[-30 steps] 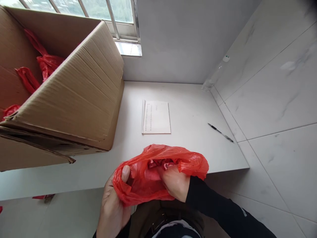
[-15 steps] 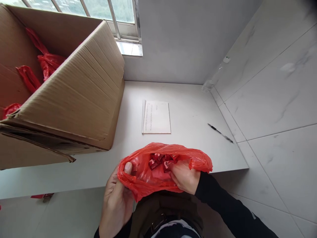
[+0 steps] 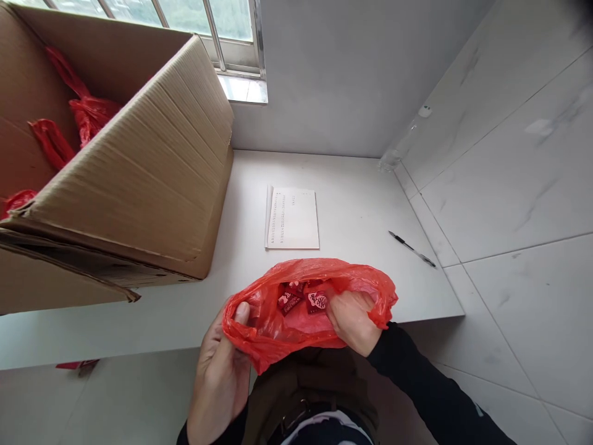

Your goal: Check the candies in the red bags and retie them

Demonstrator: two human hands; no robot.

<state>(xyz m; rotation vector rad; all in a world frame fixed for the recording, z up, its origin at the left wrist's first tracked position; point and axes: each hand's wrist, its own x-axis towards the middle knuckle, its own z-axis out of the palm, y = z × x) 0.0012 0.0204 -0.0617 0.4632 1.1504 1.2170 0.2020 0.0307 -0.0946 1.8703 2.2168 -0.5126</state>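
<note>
A red plastic bag (image 3: 278,355) gapes in front of my body at the table's front edge. My left hand (image 3: 220,371) is closed on the bag's left rim, thumb inside and fingers outside. Down in the mouth of the bag, my right hand (image 3: 354,318) has its fingers curled, and their tips are hidden. Just left of those fingers lies a small dark red packet (image 3: 317,301) with pale lettering. Another red packet (image 3: 290,300) rests beside it inside the bag.
A large open cardboard box (image 3: 139,167) with red plastic bags (image 3: 90,117) in it stands at the left. On the white table (image 3: 347,210) lie a notebook (image 3: 296,219) and a pen (image 3: 412,249). A clear bottle (image 3: 403,142) leans in the back right corner.
My right hand has shifted slightly right within the bag, away from the packets, so the lettered packet shows more fully. My left hand keeps its hold on the rim.
</note>
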